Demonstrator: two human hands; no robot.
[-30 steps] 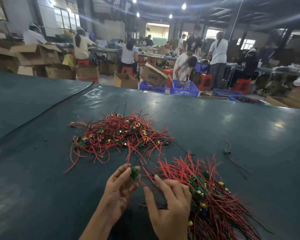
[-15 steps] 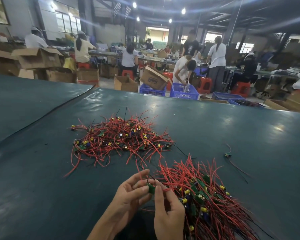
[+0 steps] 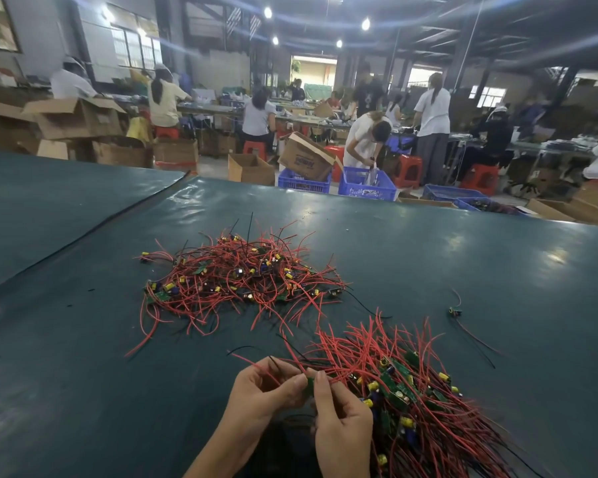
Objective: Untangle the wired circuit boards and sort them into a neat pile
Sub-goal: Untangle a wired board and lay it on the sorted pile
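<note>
Both hands have come together on one small circuit board (image 3: pixel 310 386).
The left hand (image 3: pixel 266 391) and right hand (image 3: pixel 342 429) pinch it beside the near wire pile (image 3: pixel 411 384); a tangled pile (image 3: pixel 242 274) lies farther across the table (image 3: pixel 463 253).

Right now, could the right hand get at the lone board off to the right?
Probably yes, once freed. The right hand and left hand pinch a held board; only the low near pile lies between it and the lone board.
</note>
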